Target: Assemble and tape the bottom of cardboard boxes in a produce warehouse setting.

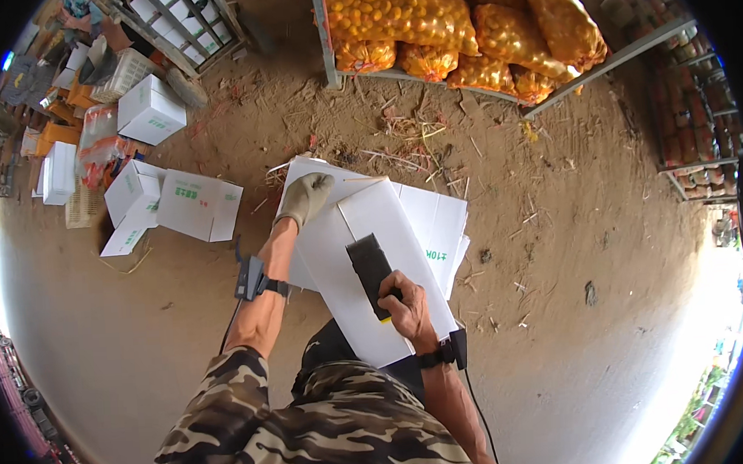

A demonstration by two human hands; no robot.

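Note:
A white flat cardboard carton [380, 231] lies tilted in front of me, over other white cardboard pieces [438, 215]. My left hand [306, 198], in a pale work glove, rests on its far left part with fingers curled in; what they hold, if anything, is hidden. My bare right hand [408, 308] is closed around the near end of a black, flat rectangular tool [368, 266] with a small yellow edge. The tool lies against the carton's upper face, its far end pointing away from me. The carton's near end reaches my knees.
Opened white cartons [200, 206] stand at left, with closed white boxes [152, 109] behind them. A metal-framed rack [571, 92] holds orange net sacks [401, 16] at the back. Straw and scraps [408, 136] litter the dirt floor. Stacked sacks [696, 118] stand at far right.

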